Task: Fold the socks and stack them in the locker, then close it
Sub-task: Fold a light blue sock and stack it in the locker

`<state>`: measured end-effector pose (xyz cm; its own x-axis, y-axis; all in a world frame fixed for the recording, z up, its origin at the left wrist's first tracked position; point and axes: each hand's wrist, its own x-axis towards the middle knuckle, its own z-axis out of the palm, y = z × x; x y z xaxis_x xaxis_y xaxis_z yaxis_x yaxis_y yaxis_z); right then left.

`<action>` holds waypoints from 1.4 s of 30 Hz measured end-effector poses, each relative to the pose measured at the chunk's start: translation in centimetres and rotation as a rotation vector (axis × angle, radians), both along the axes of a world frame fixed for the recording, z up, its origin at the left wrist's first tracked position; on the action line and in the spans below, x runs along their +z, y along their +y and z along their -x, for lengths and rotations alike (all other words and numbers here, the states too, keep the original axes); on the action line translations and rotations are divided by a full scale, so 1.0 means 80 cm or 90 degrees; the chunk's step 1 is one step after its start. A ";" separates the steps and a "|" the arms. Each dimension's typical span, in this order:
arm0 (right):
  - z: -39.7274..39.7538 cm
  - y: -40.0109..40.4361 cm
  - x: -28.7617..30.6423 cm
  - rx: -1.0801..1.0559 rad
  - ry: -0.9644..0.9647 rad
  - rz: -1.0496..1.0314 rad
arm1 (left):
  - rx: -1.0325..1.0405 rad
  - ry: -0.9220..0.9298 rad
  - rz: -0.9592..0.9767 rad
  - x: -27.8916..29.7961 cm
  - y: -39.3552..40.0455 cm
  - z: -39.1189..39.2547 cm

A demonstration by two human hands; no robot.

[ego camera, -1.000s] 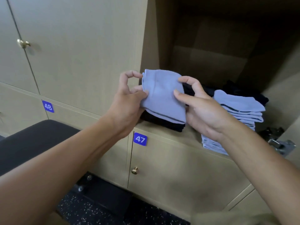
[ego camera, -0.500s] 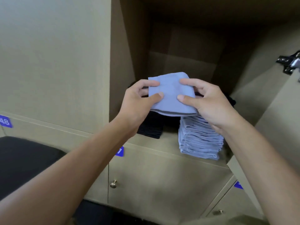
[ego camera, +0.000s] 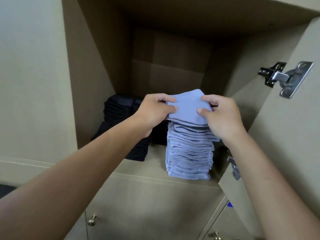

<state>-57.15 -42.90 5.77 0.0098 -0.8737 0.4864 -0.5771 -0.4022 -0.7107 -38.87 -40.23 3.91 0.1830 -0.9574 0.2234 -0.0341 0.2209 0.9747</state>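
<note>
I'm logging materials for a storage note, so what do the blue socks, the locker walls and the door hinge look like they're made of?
Blue socks: soft matte knit, probably cotton blend; thin layers sag and crease.
Locker walls: pale wood-grain board, likely laminate; flat, faintly streaked, low sheen.
Door hinge: bright metal, probably plated steel; shiny, with screw heads.

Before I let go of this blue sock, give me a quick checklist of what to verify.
1. Folded light blue sock held on both sides, left hand and right hand pinching it: ok.
2. Sock above the light blue stack, not the dark stack: ok.
3. Sock resting on the stack: cannot tell.
4. Stack straight enough to take another: ok, upper layers slightly uneven.
5. Locker door swung open, clear of the hands: ok.
</note>
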 end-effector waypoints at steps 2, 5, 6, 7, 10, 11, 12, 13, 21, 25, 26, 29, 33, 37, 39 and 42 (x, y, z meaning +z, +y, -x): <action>0.009 -0.007 -0.007 -0.022 -0.002 -0.015 | -0.028 -0.010 -0.024 0.006 -0.009 0.004; 0.020 -0.014 -0.012 -0.048 -0.005 -0.032 | -0.048 -0.038 -0.042 0.013 -0.018 0.009; 0.022 -0.015 -0.012 -0.053 0.000 -0.037 | -0.051 -0.052 -0.046 0.013 -0.020 0.010; 0.023 -0.017 -0.013 -0.056 0.006 -0.043 | -0.051 -0.064 -0.052 0.013 -0.022 0.011; 0.025 -0.018 -0.015 -0.063 0.035 -0.052 | -0.036 -0.106 -0.052 0.006 -0.026 0.010; 0.025 -0.018 -0.017 -0.067 0.052 -0.053 | -0.024 -0.130 -0.044 0.003 -0.026 0.010; 0.025 -0.018 -0.018 -0.071 0.073 -0.054 | -0.012 -0.162 -0.034 -0.001 -0.027 0.009; 0.025 -0.017 -0.020 -0.077 0.093 -0.057 | -0.002 -0.197 -0.026 -0.005 -0.027 0.008; 0.015 -0.017 -0.031 -0.111 0.149 0.011 | 0.022 -0.325 0.017 -0.010 -0.010 -0.002; 0.000 -0.006 -0.026 -0.057 0.137 0.101 | 0.036 -0.354 0.054 -0.007 0.013 -0.020; -0.005 -0.001 -0.025 -0.041 0.142 0.118 | 0.042 -0.352 0.059 -0.008 0.019 -0.024; -0.022 0.015 -0.023 -0.005 0.167 0.137 | 0.050 -0.323 0.063 -0.011 0.040 -0.038; -0.045 0.031 -0.026 0.052 0.171 0.178 | 0.096 -0.370 0.060 -0.017 0.074 -0.059; -0.073 0.049 -0.031 0.113 0.200 0.194 | 0.154 -0.423 0.053 -0.035 0.112 -0.087; -0.088 0.059 -0.035 0.147 0.225 0.195 | 0.170 -0.431 0.040 -0.048 0.128 -0.101; -0.110 0.074 -0.046 0.209 0.253 0.193 | 0.163 -0.456 0.006 -0.064 0.156 -0.118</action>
<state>-48.37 -36.97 2.07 0.4873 -0.6170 0.6179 -0.5867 -0.7555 -0.2916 -29.40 -27.77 -1.22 0.2064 -0.9022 0.3787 -0.7095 0.1286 0.6928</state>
